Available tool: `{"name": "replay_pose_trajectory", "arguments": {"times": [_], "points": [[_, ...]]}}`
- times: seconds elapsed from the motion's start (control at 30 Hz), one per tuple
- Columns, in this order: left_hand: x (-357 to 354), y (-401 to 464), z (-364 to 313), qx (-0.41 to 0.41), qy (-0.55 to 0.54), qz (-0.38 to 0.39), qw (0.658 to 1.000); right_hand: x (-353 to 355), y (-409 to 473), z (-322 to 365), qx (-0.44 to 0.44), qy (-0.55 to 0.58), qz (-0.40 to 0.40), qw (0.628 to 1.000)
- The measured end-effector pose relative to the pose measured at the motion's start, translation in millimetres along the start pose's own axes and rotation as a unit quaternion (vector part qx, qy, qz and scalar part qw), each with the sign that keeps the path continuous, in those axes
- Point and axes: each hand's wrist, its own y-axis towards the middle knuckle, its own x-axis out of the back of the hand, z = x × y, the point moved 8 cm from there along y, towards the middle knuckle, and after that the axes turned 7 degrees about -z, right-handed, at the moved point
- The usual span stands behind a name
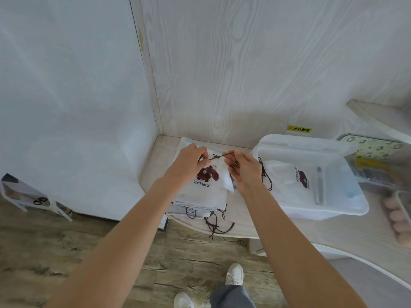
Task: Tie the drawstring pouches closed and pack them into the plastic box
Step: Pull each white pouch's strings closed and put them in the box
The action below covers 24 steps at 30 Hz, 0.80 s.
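Pinching dark drawstring (219, 155) at both ends: left hand (191, 162) and right hand (243, 168), fingers curled on cord, over bear-print pouch (208, 174) atop pouch stack (198, 201) on worktop (244, 214). Right, plastic box (311, 174) holds packed pouch (293, 176).

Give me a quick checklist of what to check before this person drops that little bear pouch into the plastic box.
1. Both ends of the cord held: ok. The left hand and right hand each pinch the dark drawstring.
2. Knot finished: cannot tell. A small loop shows between the hands, but its tightness is unclear.
3. Pouch mouth closed: cannot tell. The bear pouch is partly hidden by the hands.
4. Plastic box open and within reach: ok. It sits uncovered just right of the hands.
5. Room in the box: ok. Only one packed pouch is visible inside.
6. More pouches waiting: ok. A stack lies under the held pouch.
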Motion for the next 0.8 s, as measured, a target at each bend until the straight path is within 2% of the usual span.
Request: {"name": "replay_pose_trajectory", "arguments": {"times": [0.17,0.33,0.4,0.5,0.57,0.8], "points": [[2.1,-2.6,4.7,-0.026,0.032,-0.011,0.999,5.2,0.9,-0.5,-0.002,0.009,-0.031,0.999],[2.8,-3.2,8.6,-0.005,0.036,-0.018,0.999,3.7,-2.9,2.3,-0.004,0.017,-0.044,0.999],[1.5,-4.9,14.0,0.018,0.016,-0.023,0.999,2.9,-4.6,10.0,0.027,-0.024,-0.025,0.999],[0.7,-8.4,19.8,0.043,-0.028,-0.027,0.998,0.4,-3.7,22.5,0.073,-0.170,-0.002,0.983],[-4.6,-10.8,20.6,0.054,-0.041,-0.010,0.998,-9.6,-5.9,27.0,0.079,-0.190,0.034,0.978],[-17.7,-18.0,23.1,0.098,-0.090,0.070,0.989,-46.7,-16.8,24.7,0.090,-0.105,0.234,0.962]]}}
